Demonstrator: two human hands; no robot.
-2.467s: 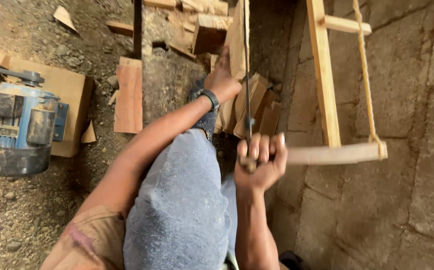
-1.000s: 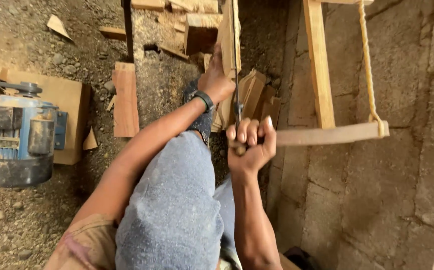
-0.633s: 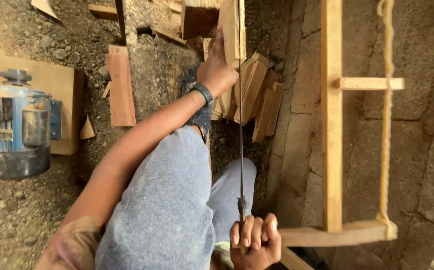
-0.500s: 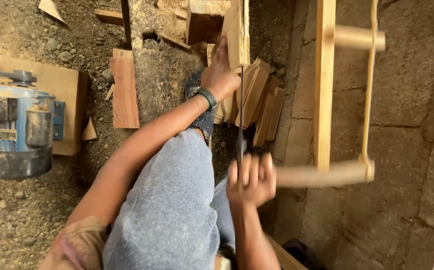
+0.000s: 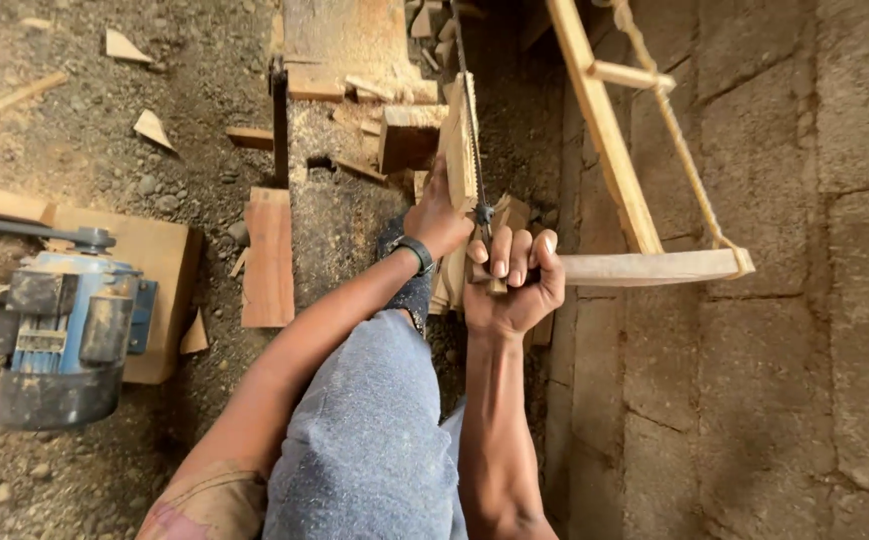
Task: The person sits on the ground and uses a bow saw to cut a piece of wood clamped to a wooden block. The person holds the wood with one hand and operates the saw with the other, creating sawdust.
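My right hand (image 5: 510, 285) grips the lower wooden arm of a frame saw (image 5: 644, 268), close to where its thin dark blade (image 5: 470, 125) is fastened. The saw's centre rail (image 5: 602, 125) and twisted cord (image 5: 676, 140) rise to the right. The blade runs along an upright wooden board (image 5: 457, 140) standing on edge. My left hand (image 5: 436, 220), wearing a dark wristband, presses against that board's near end. My knee in grey trousers (image 5: 374, 430) fills the foreground between both arms.
A blue electric motor (image 5: 59, 335) on a wooden base (image 5: 154, 260) sits at the left. A short plank (image 5: 268, 258), offcuts and wood chips lie on the dirt floor. More blocks (image 5: 406, 135) are stacked behind the board. A block wall (image 5: 804, 300) runs along the right.
My right hand has pumped the saw frame back and forth along the board, and is now up near the board again. My left hand has stayed on the board throughout.
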